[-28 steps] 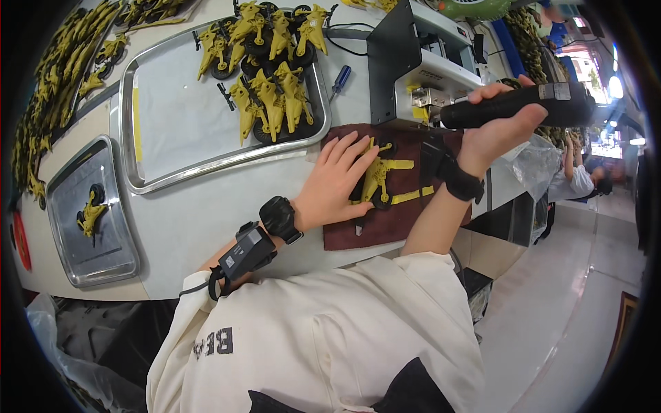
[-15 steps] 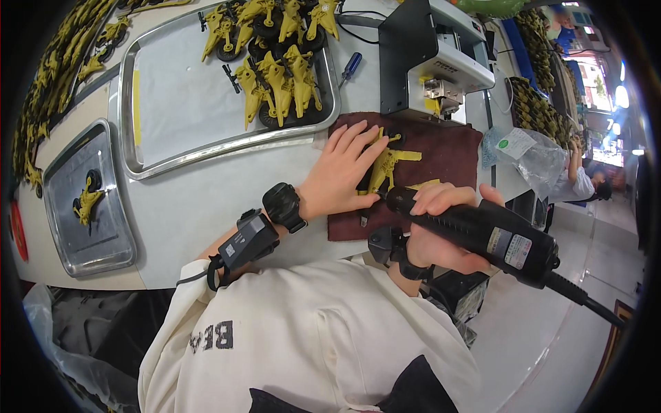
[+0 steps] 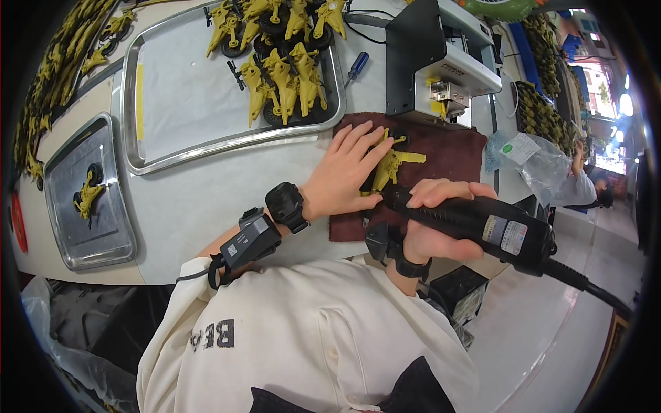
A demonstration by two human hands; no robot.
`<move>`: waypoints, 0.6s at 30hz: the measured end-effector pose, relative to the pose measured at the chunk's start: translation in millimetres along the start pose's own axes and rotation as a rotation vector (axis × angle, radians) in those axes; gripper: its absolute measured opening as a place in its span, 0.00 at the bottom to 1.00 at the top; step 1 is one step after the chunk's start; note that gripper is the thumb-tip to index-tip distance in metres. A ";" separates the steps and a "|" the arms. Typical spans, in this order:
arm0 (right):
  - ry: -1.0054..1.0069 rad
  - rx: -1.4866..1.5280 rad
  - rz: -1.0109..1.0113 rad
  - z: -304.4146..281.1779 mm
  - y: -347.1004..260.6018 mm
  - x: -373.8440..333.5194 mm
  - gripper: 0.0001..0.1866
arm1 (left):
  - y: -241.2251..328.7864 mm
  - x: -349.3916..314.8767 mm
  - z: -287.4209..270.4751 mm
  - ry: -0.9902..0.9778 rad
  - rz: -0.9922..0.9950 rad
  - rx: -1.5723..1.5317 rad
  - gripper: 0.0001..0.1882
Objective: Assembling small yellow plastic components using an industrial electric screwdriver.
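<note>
A yellow plastic toy part [image 3: 394,165] lies on a dark red cloth [image 3: 447,155] at the table's near edge. My left hand [image 3: 344,172] presses flat on it, fingers spread over the part. My right hand [image 3: 434,220] grips a black electric screwdriver [image 3: 482,224], held almost level, its tip against the near side of the yellow part. A thick cable trails from the tool's back end toward the lower right.
A large steel tray [image 3: 172,138] holds several yellow and black toy parts [image 3: 282,69] at its far right. A small tray [image 3: 103,227] at left holds one part. A grey machine [image 3: 427,55] stands behind the cloth. A blue-handled screwdriver [image 3: 356,67] and plastic bag [image 3: 530,155] lie nearby.
My right hand brought the electric screwdriver down from up at the right to the yellow part. My left hand stayed pressed on the part.
</note>
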State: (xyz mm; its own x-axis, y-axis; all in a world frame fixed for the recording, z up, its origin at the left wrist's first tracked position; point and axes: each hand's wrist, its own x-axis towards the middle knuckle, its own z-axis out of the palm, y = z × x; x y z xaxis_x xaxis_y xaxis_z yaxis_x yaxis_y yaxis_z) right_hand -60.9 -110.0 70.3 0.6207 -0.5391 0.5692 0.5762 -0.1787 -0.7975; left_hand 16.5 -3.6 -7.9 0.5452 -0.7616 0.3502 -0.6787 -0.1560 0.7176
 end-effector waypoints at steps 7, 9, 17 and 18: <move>-0.031 0.116 -0.072 -1.1 -9.2 -0.1 0.49 | 0.4 -0.7 1.7 0.007 -0.005 -0.018 0.45; -0.052 0.107 -0.047 -5.3 -7.6 0.6 0.49 | 0.1 -0.9 2.0 0.002 -0.010 -0.012 0.45; 0.011 -0.063 0.086 2.6 8.0 2.0 0.47 | -0.8 3.3 2.7 -0.014 -0.006 0.002 0.46; 0.015 -0.048 0.094 4.2 9.2 0.0 0.46 | 0.4 3.2 1.6 -0.009 -0.007 0.010 0.46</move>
State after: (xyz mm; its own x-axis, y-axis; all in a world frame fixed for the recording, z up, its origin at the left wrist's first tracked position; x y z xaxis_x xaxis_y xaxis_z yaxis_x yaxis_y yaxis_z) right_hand -53.4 -108.2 63.7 0.6622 -0.5678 0.4889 0.4894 -0.1663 -0.8561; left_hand 17.2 -7.0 -7.4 0.5455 -0.7663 0.3396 -0.6801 -0.1678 0.7137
